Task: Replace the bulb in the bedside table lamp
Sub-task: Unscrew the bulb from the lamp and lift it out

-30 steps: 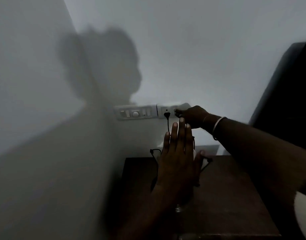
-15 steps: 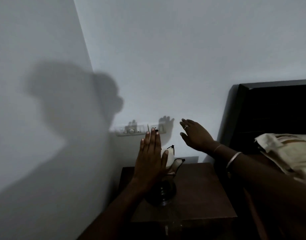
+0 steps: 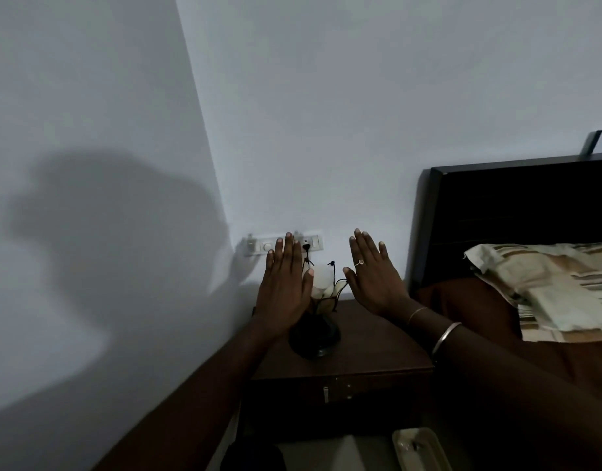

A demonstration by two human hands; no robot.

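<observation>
- Left hand (image 3: 283, 289) flat, fingers spread straight, empty; raised just left of small table lamp with pale petal shade and dark round base (image 3: 315, 331).
- Right hand (image 3: 373, 279) likewise flat, empty, just right of lamp.
- Lamp on dark brown wooden bedside table (image 3: 367, 345), near far-left corner.
- White wall switchboard (image 3: 286, 243) beyond, black plug inserted.

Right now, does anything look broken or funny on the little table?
Nothing looks broken or spilled. The lamp stands upright on the table, its cord running up to the socket. The left hand and right hand are open and flat on either side of it, holding nothing. The room is dim.
</observation>
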